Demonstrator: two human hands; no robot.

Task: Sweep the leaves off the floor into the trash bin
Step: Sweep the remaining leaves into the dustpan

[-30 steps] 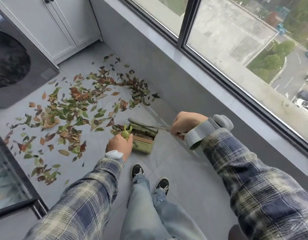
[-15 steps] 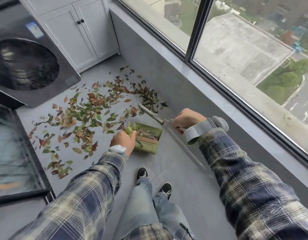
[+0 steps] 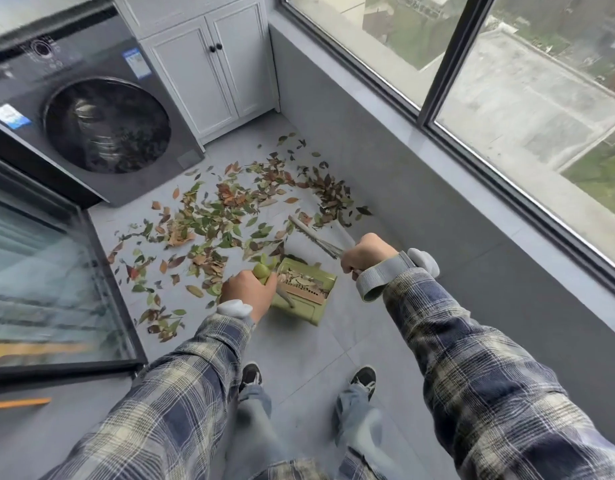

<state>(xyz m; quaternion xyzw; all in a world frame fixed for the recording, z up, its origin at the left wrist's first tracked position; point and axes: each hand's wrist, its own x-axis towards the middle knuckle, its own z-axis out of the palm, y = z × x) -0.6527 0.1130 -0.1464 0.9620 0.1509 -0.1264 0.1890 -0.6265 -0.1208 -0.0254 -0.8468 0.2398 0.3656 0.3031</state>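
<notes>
Two hands, one broom, one dustpan, leaves past counting
The left hand [image 3: 248, 296] is curled tight round the handle of the one green dustpan [image 3: 313, 308], which holds a few leaves. The right hand [image 3: 366, 256] grips the single broom [image 3: 314, 235] at the pan's 1 o'clock. Scattered leaves [image 3: 212, 223] cover the floor [image 3: 299, 358] from the pan's 9 to 12 o'clock, before one washing machine [image 3: 91, 109].

We wear a plaid shirt: left sleeve [image 3: 167, 393] and right sleeve [image 3: 489, 368] in navy, cream and olive check. A grey strap [image 3: 382, 273] encircles our right wrist, with a white pod [image 3: 424, 259]. A second white pod [image 3: 234, 308] sits at the left cuff. Jeans [image 3: 254, 420] light blue; shoes [image 3: 364, 379] black, white-laced.
</notes>
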